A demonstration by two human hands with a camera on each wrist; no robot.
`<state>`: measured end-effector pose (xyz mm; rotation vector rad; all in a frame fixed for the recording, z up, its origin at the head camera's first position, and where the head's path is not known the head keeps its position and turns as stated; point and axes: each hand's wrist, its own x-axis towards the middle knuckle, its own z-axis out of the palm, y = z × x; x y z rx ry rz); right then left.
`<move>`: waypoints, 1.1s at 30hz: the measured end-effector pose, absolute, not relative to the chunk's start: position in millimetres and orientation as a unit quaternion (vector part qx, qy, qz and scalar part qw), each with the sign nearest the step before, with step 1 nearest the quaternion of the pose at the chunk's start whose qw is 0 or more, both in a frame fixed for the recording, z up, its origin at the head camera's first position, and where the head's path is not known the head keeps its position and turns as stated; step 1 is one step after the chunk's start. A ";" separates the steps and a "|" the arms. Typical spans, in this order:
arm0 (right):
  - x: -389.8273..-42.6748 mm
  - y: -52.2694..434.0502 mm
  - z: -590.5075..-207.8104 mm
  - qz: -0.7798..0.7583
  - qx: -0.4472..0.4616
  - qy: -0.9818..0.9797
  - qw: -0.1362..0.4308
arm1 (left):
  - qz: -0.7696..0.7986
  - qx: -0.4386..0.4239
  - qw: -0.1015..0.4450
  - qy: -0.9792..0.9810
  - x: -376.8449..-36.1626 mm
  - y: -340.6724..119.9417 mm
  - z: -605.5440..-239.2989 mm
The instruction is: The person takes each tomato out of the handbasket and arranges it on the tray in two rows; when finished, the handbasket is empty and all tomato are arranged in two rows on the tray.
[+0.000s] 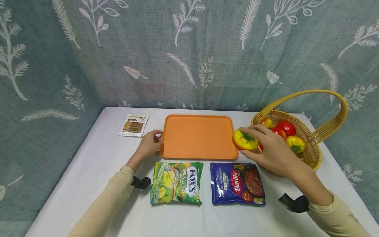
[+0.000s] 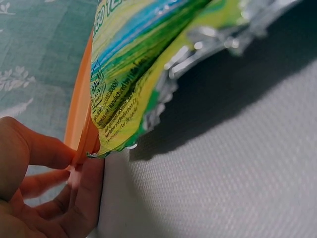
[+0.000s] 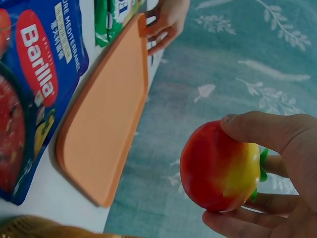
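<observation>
My right hand holds a red-and-yellow fruit with green leafy sepals, like a tomato or persimmon. In the right wrist view, thumb and fingers grip this fruit around its sides. In the head view it overlaps the right edge of an orange rectangular tray, whose visible surface is bare. At the tray's left edge, my left hand pinches the rim. The left wrist view shows the thumb on the orange rim, with fingers curled below it.
A wicker basket with a tall handle, holding several red and yellow fruits, stands at right. In front of the tray lie a green Fox's candy bag and a blue Barilla pouch. A small white-and-brown packet lies back left.
</observation>
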<state>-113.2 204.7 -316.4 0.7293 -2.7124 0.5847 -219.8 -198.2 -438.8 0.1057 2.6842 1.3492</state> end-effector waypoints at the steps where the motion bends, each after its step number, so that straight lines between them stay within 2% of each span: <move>1: -113.9 202.9 -316.4 0.204 0.253 -0.937 0.132 | 0.448 0.037 0.069 0.890 -219.8 -197.7 -439.4; 20: -150.4 155.1 -319.7 0.218 0.311 -0.915 0.137 | 0.439 0.046 0.072 0.894 -218.1 -198.6 -435.2; 33: -182.0 121.7 -324.8 0.236 0.332 -0.907 0.105 | 0.442 0.057 0.072 0.892 -219.4 -201.3 -440.6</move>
